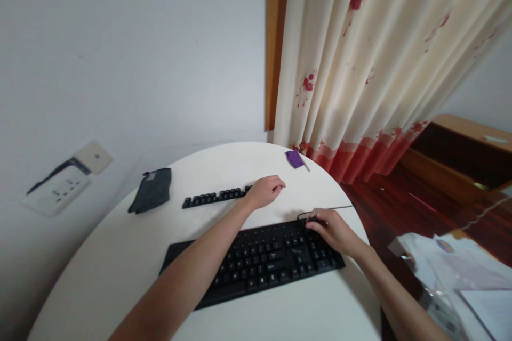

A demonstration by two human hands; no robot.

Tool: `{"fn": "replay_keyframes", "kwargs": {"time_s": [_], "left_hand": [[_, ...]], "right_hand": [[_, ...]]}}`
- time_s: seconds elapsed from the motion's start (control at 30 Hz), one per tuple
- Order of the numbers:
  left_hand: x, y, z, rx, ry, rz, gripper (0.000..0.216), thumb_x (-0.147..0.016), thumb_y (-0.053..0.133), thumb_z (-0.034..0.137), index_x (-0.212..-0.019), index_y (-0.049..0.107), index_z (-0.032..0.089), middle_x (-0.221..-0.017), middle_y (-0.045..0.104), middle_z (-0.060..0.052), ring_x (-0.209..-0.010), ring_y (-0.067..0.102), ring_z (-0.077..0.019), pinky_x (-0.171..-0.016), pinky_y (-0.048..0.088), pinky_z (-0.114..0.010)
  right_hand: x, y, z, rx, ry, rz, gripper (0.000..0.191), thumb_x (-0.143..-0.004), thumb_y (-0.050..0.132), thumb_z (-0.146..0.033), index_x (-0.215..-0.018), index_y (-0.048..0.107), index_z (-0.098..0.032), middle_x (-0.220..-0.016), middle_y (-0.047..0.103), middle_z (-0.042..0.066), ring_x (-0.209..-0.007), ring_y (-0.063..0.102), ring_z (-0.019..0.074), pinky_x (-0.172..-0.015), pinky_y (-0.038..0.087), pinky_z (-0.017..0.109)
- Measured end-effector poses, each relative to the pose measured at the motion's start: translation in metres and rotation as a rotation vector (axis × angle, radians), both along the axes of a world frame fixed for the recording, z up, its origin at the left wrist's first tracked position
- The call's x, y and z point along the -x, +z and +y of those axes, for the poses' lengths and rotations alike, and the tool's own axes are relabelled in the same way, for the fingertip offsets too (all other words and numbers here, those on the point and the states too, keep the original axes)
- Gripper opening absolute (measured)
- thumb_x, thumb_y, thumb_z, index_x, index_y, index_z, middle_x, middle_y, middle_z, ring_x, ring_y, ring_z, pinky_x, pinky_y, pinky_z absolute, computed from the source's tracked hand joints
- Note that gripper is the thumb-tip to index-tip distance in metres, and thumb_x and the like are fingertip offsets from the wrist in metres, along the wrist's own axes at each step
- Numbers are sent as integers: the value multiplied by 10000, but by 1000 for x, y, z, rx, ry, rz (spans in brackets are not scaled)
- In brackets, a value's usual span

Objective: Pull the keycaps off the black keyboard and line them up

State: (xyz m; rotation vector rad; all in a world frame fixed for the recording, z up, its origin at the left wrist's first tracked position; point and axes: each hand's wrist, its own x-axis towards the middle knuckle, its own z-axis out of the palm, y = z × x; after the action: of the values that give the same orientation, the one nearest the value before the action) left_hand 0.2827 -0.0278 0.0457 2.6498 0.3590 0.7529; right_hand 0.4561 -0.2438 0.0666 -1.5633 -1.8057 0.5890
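Across the lower middle of the frame, a black keyboard (276,261) lies on the white worktop (104,261), and a slanting row of small black keycaps (216,198) lies above it near the centre. The likeliest trouble is in that row: the keycaps look loose, and the left forearm (196,269) passes close by, so a sideways sweep of wrist or sleeveless arm could knock them out of line. The black cable (340,207), running to the edge at the right of the centre, could snag on fingers and drag the keyboard askew. Anything small let slip there might roll over the worktop's rim to the dark red floor (376,218).

The left hand (266,192), right of centre, hovers over or rests at the right end of the row; its fingers are loosely curled rather than spread, and I cannot tell whether they pinch anything. The right hand (334,228) is over the keyboard's upper right corner, beside the cable, with thumb and fingers bent close together around something dark; whether that is a keycap or only part of the keyboard behind is hidden.

Farther off, a dark pouch (152,191) lies left of the row and a purple cloth (295,159) near the worktop's far edge.
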Motion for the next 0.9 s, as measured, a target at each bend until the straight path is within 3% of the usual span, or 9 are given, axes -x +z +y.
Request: {"fn": "replay_keyframes", "kwargs": {"time_s": [0.13, 0.3, 0.4, 0.5, 0.63, 0.73, 0.83, 0.9], "left_hand": [[0, 0, 0, 3, 1, -5, 273, -871, 465, 71, -935, 706, 183, -944, 701, -34, -888, 641, -161, -826, 489, -272], [0, 1, -1, 6, -1, -3, 268, -878, 467, 85, -936, 708, 186, -952, 702, -34, -888, 641, -160, -828, 492, -273], [0, 1, -2, 13, -17, -17, 266, -886, 467, 97, -948, 709, 189, -960, 704, -36, -889, 640, -160, -834, 493, -279], [-1, 2, -4, 27, -34, -50, 263, -912, 462, 128, -987, 706, 190, -974, 704, -43, -911, 636, -166, -854, 490, -292], [-2, 4, -6, 68, -16, -104, 246, -961, 466, 219, -1088, 675, 188, -983, 691, -58, -913, 620, -173, -863, 486, -312], [-1, 7, -6, 116, -21, -141, 276, -935, 571, 341, -1154, 637, 186, -999, 668, -65, -879, 606, -174, -857, 492, -322], [-1, 9, -6, 160, -59, -192, 419, -837, 704, 422, -1163, 613, 174, -1078, 645, -83, -914, 601, -184, -862, 502, -323], [-2, 9, -6, 178, -70, -217, 400, -828, 716, 411, -1128, 616, 166, -1069, 640, -85, -908, 601, -181, -839, 509, -312]], "right_hand": [[2, -7, 4, 2, -78, -66, 282, -974, 517, -382, -787, 617, -195, -763, 662, 39, -726, 596, 199, -698, 420, 300], [5, -21, 13, -10, -265, 57, 341, -986, 450, -380, -712, 545, -200, -663, 627, 17, -651, 587, 180, -651, 426, 289], [2, -25, 22, 10, -296, 144, 360, -976, 449, -408, -699, 543, -198, -620, 629, 14, -584, 575, 167, -602, 430, 280], [-3, -18, 34, -5, -303, 236, 360, -957, 466, -434, -708, 561, -192, -605, 640, 18, -548, 571, 162, -561, 435, 273], [-6, 7, 61, -168, -392, 271, 382, -936, 496, -431, -656, 582, -186, -585, 639, 29, -558, 580, 161, -592, 451, 274], [-3, 20, 86, -259, -400, 303, 335, -905, 544, -434, -703, 617, -177, -651, 685, 52, -594, 608, 172, -608, 472, 279], [4, 20, 103, -275, -355, 310, 301, -885, 577, -432, -757, 651, -170, -710, 715, 70, -630, 639, 187, -627, 490, 289], [8, 13, 108, -276, -330, 300, 288, -884, 585, -426, -776, 666, -172, -721, 720, 68, -643, 650, 194, -629, 490, 290]]}}
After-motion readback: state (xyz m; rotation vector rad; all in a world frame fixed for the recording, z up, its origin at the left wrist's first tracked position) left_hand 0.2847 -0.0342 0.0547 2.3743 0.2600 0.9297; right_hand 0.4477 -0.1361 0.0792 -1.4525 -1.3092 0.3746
